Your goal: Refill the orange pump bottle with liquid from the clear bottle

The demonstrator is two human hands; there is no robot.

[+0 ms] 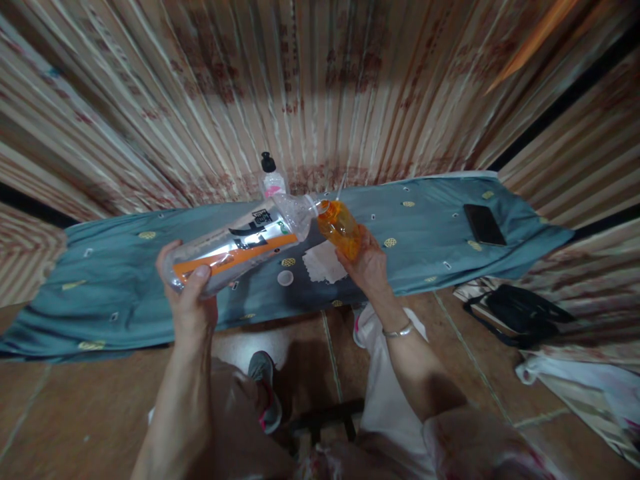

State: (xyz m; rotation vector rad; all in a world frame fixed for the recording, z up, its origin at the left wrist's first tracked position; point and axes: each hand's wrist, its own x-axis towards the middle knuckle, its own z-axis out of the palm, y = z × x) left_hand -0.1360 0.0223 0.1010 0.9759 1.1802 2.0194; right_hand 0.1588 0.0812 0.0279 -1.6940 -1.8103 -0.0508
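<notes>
- clear plastic bottle (240,245): large, see-through, label with orange stripe and black print. Tipped almost flat, base near-left, neck pointing far-right. Left hand (187,303) grips its base end, thumb on top.
- orange bottle (341,229): small, translucent orange, held tilted in right hand (369,263), mouth aimed left. Its mouth meets the clear bottle's neck, touching or just beside. Both are held above the teal cloth.

A home setting is indicated. Patterned curtains (320,87) are hung along the wall, a printed blue cloth (430,227) is spread over a low surface, and a tiled floor (60,413) is seen, with a phone (483,225) and a bag (515,313) laid nearby.
</notes>
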